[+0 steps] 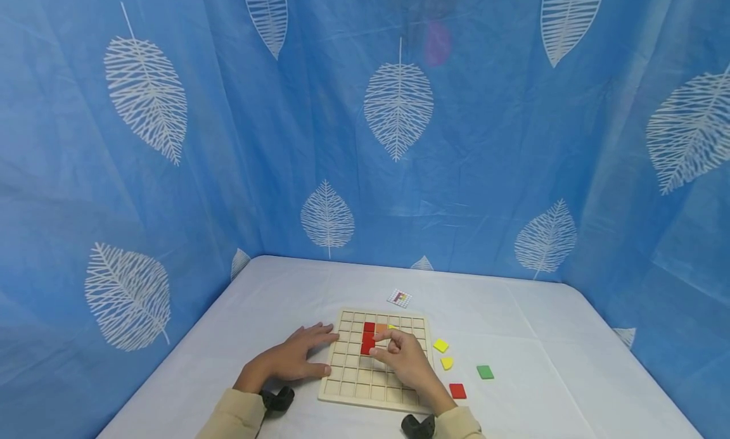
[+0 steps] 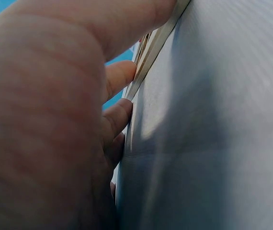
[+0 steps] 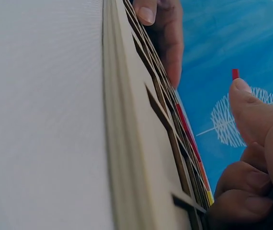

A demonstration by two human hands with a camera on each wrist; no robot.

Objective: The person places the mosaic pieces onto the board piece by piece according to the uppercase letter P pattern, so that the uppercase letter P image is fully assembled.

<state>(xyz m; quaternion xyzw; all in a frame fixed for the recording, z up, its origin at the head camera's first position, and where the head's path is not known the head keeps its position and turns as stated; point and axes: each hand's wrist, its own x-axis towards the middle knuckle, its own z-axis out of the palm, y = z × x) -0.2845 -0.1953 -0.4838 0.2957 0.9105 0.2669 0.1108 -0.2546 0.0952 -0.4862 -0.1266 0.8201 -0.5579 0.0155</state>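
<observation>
One red tile (image 3: 235, 74) is pinched at the tips of my right hand (image 1: 403, 358), thumb against forefinger in a narrow grip, with the tile's end jutting past my thumb in the right wrist view. That tile is held up off the wooden grid board (image 1: 348, 387), over the red column (image 1: 369, 327) already in its cells; from the head view I can't tell exactly where it parts from the reds beneath. Next to that column sits an orange tile (image 1: 381, 328), then a yellow piece partly hidden by my fingers. My left hand (image 1: 293, 358) lies with fingers spread and straight, thumb on the board's left edge. Right of the board are a yellow square (image 1: 441, 346), a yellow rounded piece (image 1: 447, 363), a red square (image 1: 458, 391) and, farther out, a green square (image 1: 485, 372). Beyond the far edge lies a small pattern card (image 1: 400, 298) on the white cloth (image 1: 547, 337).
</observation>
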